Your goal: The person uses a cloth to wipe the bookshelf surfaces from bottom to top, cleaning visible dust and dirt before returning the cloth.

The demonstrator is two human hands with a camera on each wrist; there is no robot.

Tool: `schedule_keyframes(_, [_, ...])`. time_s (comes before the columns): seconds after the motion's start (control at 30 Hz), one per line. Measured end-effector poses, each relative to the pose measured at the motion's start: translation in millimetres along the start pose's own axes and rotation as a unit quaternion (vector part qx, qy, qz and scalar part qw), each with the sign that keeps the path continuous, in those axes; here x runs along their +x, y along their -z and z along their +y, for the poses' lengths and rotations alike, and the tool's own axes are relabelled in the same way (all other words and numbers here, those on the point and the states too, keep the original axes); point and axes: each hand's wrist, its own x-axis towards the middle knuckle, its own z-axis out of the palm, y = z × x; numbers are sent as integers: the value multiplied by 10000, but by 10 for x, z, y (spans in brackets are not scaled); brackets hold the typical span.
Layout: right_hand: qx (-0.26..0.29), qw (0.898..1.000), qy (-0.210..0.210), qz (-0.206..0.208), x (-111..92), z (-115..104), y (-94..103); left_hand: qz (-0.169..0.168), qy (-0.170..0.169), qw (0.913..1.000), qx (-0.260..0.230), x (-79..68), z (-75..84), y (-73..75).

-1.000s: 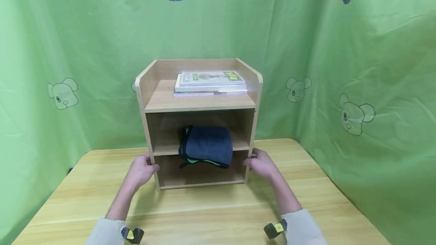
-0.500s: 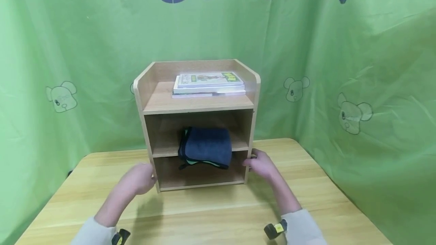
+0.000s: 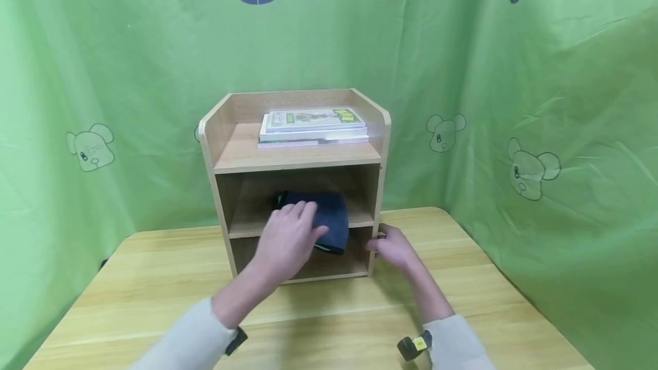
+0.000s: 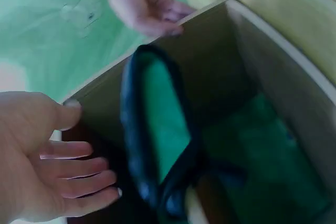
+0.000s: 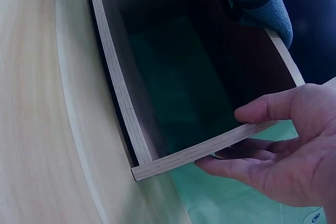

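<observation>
A small wooden shelf unit (image 3: 239, 152) stands on the table, with two openings below its top board. Draped over the front edge of the middle board is a folded dark blue cloth (image 3: 333, 218) with black trim and a green inner side. My left hand (image 3: 288, 238) is in front of the cloth and hides its left part. In the left wrist view, the fingers of that left hand (image 4: 58, 166) are loosely bent, apart from the cloth (image 4: 163, 114). My right hand (image 5: 286, 148) grips the front edge of the right side panel (image 5: 210, 146) between thumb and fingers, low down.
A stack of several books (image 3: 313, 127) lies on the top board, between raised side walls. The wooden table (image 3: 154, 278) extends around the unit. Behind and beside it hangs a green patterned curtain (image 3: 329, 44).
My left hand has let go of the unit's left side panel and moved right, in front of the cloth. The right hand keeps its hold. The view has shifted slightly.
</observation>
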Motion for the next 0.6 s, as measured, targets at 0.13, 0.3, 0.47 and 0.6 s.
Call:
schedule_keyframes(0.13, [-24, 10000, 36, 1, -5, 8, -27, -458, 383, 9981, 126, 60, 65, -279])
schedule_keyframes(0.3, [-41, 10000, 4, 51, -24, 8, -50, -652, 557, 9942, 652, -2, 42, -560])
schedule_keyframes(0.47, [-25, 10000, 43, 40, -16, -7, -42, -504, 358, 9927, 1035, -48, -22, -656])
schedule_keyframes(0.6, [-27, 9999, 79, 81, -18, -15, -27, -149, 64, 9948, 1003, -52, -83, -679])
